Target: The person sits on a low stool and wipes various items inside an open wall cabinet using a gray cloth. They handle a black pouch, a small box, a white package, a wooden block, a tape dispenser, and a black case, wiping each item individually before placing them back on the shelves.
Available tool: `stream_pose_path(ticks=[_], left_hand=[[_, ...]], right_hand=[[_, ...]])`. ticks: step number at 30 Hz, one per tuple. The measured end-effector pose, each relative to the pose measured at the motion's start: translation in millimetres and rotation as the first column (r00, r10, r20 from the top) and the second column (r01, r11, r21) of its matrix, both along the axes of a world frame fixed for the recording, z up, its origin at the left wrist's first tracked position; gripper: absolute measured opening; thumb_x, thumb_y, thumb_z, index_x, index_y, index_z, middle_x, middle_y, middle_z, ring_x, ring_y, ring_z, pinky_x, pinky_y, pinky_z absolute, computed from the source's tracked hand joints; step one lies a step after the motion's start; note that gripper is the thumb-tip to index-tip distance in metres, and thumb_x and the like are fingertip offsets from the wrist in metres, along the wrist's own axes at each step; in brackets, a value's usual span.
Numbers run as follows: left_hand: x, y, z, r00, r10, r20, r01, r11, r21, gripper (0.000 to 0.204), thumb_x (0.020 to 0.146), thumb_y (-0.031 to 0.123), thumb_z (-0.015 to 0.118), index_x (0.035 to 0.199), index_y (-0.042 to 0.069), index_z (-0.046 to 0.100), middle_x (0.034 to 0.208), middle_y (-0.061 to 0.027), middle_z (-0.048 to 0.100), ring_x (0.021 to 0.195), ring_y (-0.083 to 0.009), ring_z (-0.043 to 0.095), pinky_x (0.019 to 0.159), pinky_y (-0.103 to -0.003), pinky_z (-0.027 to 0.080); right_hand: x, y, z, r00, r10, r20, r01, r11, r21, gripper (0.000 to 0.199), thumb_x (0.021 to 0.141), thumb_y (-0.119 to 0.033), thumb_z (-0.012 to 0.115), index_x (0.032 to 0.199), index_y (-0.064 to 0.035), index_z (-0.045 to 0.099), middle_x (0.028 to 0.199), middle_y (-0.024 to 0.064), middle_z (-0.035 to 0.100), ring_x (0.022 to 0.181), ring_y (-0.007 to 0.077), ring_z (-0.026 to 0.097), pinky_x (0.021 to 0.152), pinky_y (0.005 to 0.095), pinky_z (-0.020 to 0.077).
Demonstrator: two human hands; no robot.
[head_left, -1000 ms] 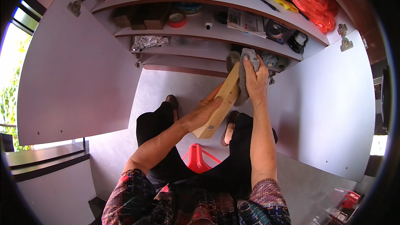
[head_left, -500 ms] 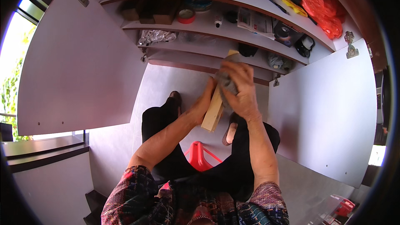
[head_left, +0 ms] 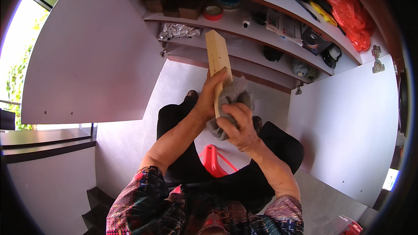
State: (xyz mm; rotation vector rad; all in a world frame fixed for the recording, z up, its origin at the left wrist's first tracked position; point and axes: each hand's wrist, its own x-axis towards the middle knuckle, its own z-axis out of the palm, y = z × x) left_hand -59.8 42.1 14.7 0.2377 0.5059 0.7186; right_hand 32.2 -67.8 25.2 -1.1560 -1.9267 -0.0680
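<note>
A box is gripped by the left hand, a cloth by the right hand; under uneven cloth pressure, the box could be twisted loose.

The box is long, narrow and pale yellow-tan, straight-edged, with small dark marks on its sides. Held up in the air, it runs from far to near, its far end bare and tipped slightly left. The cloth, grey and crumpled, is bunched against the box's near right part, partly covering it and drooping below.
</note>
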Motion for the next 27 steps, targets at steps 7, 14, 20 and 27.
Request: stream_pose_path(ticks=[7,14,20,27], left_hand=[[-5.6,9.4,6.1,0.995,0.073,-0.074,-0.071,0.997,0.022,0.034,0.083,0.037,0.059,0.100,0.010,0.050,0.083,-0.0047,0.056,0.076,-0.0179,0.058,0.066,-0.035,0.051],[-1.5,5.4,-1.1,0.998,0.038,0.050,-0.031,0.989,-0.143,0.035,0.084,0.040,0.057,0.097,0.008,0.054,0.080,-0.0046,0.059,0.071,-0.0194,0.060,0.066,-0.033,0.052],[-3.0,4.5,-6.9,0.999,0.047,0.010,-0.046,0.996,-0.083,0.035,0.084,0.040,0.055,0.095,0.007,0.054,0.078,-0.0055,0.060,0.070,-0.0194,0.061,0.064,-0.032,0.053],[-3.4,4.1,13.8,0.979,0.123,-0.163,-0.128,0.991,-0.024,0.034,0.083,0.041,0.057,0.094,0.008,0.054,0.086,-0.0065,0.057,0.077,-0.0204,0.058,0.070,-0.034,0.051]], right_hand=[[33.1,-7.5,-5.2,0.764,-0.427,-0.483,0.224,0.878,-0.423,0.042,0.072,-0.006,0.066,0.111,-0.0037,0.051,0.110,0.0162,0.050,0.103,0.0326,0.049,0.086,0.0419,0.0421],[-1.4,5.5,12.7,0.994,-0.079,-0.078,0.072,0.994,-0.083,0.055,0.064,-0.012,0.072,0.114,-0.0034,0.050,0.115,0.0154,0.049,0.103,0.0331,0.047,0.086,0.0424,0.0396],[2.6,15.5,2.1,0.972,-0.082,-0.220,0.033,0.976,-0.214,0.048,0.065,-0.006,0.070,0.110,-0.0072,0.053,0.117,0.0139,0.047,0.102,0.0335,0.047,0.085,0.0426,0.0405],[28.2,7.5,14.5,0.694,-0.354,-0.628,-0.044,0.849,-0.527,0.036,0.071,-0.001,0.064,0.105,-0.0063,0.054,0.105,0.0138,0.052,0.097,0.0319,0.051,0.083,0.0378,0.0423]])
